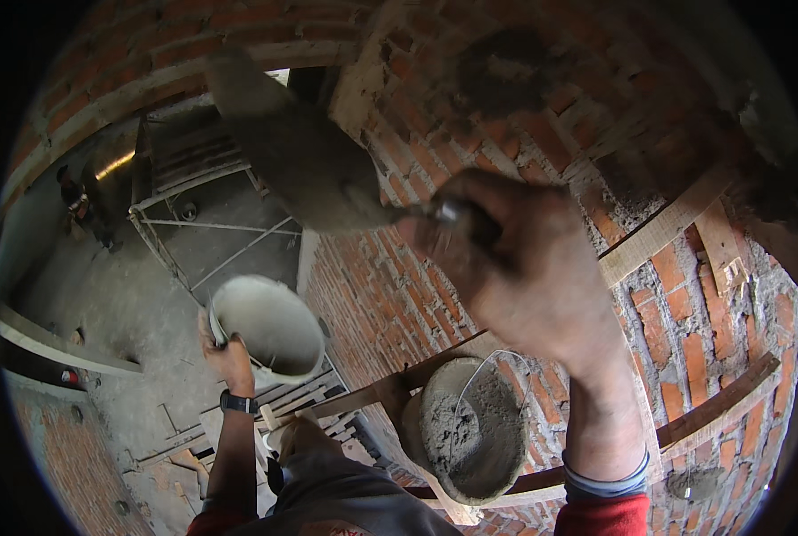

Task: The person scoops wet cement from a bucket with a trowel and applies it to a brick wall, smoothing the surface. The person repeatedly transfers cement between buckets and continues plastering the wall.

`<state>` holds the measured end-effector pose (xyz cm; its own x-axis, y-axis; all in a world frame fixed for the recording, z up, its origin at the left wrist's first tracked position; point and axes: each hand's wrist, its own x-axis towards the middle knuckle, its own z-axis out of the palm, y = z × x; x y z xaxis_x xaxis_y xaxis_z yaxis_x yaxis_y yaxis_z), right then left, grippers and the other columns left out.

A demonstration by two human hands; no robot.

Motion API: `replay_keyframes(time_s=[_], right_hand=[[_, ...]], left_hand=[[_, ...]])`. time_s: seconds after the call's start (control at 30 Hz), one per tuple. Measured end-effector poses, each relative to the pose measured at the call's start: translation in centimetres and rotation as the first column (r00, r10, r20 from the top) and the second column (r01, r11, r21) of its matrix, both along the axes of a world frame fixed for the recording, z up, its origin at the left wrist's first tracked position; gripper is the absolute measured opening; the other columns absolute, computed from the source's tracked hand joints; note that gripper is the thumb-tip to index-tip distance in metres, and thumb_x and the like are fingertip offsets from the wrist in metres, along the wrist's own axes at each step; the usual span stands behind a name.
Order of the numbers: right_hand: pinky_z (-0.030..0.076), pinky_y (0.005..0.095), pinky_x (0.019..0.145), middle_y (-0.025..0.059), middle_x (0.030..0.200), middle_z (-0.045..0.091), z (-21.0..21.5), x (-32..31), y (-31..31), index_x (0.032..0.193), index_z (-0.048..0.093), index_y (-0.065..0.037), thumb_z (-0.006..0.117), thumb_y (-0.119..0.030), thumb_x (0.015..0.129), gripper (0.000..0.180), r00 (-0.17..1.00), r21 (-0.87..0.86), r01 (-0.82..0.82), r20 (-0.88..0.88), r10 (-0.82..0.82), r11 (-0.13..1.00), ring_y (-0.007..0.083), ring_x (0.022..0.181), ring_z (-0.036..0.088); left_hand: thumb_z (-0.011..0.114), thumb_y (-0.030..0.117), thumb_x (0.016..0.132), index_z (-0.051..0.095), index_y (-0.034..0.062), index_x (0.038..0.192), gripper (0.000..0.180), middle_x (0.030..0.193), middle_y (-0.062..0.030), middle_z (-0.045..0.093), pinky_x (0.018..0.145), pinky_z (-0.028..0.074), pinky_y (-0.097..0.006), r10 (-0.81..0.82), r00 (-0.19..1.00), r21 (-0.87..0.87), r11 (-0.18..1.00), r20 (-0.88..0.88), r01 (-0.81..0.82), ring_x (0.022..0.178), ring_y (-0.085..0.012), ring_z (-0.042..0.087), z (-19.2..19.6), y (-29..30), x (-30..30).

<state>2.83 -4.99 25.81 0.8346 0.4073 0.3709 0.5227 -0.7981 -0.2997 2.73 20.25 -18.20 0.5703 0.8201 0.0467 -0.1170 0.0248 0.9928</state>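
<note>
the right hand (515, 259) grips the handle of a mortar-loaded trowel (300, 152), its blade raised against the brick wall (685, 304). the left hand (225, 353) closes on the rim of an empty grey bucket (269, 326), held out over the drop beside the wall. a second bucket (470, 429) holding mortar hangs at a wooden batten (711, 406) on the wall's lower part.

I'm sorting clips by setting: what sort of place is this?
Most likely a building site, seen from high up. The right hand holds a trowel against a bare brick wall, a bucket of mortar hangs close by, and the left hand grips a second bucket.
</note>
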Motion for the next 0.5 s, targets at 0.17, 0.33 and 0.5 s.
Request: replay_keyframes(time_s=[0.17, 0.33, 0.5], right_hand=[[0.049, 0.0284, 0.051, 0.0066, 0.082, 0.069, 5.1, 5.2, -1.7, 0.091, 0.073, -0.001, 0.075, -0.035, 0.094, 0.034, 0.945, 0.336, -0.155, -0.224, 0.239, 0.929, 0.0104, 0.060, 0.064], [0.053, 0.0301, 0.062, 0.0029, 0.096, 0.069, 3.9, 17.3, -10.0, 0.126, 0.065, -0.006, 0.068, -0.040, 0.099, 0.043, 0.779, 0.401, 0.372, -0.625, -0.047, 0.837, 0.0136, 0.076, 0.065], [0.055, 0.0309, 0.074, 0.0097, 0.101, 0.071, 4.3, 18.5, -18.7, 0.121, 0.066, -0.008, 0.061, -0.040, 0.101, 0.038, 0.922, -0.196, 0.384, 0.121, -0.367, 0.902, 0.0168, 0.084, 0.067]], left_hand=[[0.056, -0.003, 0.089, 0.063, -0.0034, 0.132, 0.044, 0.130, -0.0127, 0.068, 0.106, 0.045, -0.033, -0.107, 0.974, 0.237, 0.959, -0.198, 0.154, 0.122, -0.0224, 0.063, -7.5, 1.4, -3.9], [0.058, -0.001, 0.092, 0.066, -0.0023, 0.127, 0.036, 0.126, -0.0136, 0.070, 0.106, 0.046, -0.034, -0.194, 0.968, 0.053, 0.977, -0.159, 0.205, 0.117, -0.0233, 0.065, -10.6, 3.4, -7.0], [0.060, -0.004, 0.086, 0.067, -0.0011, 0.120, 0.036, 0.122, -0.0127, 0.070, 0.107, 0.045, -0.037, -0.154, 0.968, 0.117, 0.977, -0.199, 0.179, 0.116, -0.0246, 0.065, -10.5, 4.0, -8.5]])
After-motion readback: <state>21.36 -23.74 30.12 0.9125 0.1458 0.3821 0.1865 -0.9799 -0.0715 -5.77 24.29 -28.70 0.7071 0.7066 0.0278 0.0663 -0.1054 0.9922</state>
